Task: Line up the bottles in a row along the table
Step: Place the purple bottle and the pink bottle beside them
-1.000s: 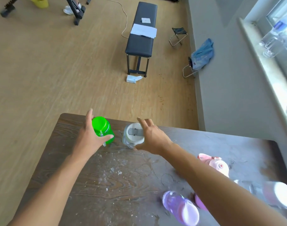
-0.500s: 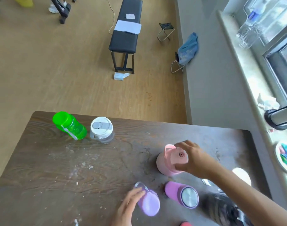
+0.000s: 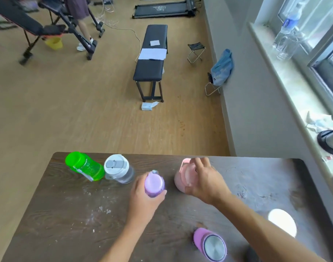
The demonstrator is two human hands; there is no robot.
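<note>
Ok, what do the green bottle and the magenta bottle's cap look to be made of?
The green bottle looks like translucent glossy plastic: light passes through its body and the colour glows. The magenta bottle has a cap that seems to be brushed metal, grey with a dull sheen, though metal-look plastic is possible.

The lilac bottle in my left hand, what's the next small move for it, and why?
Probably set the lilac bottle down just right of the grey bottle with the white lid. The green bottle and that grey one already stand side by side along the table's far edge, and your left hand holds the lilac one beside them, slightly nearer you. The right hand grips the pink bottle next over.
</note>
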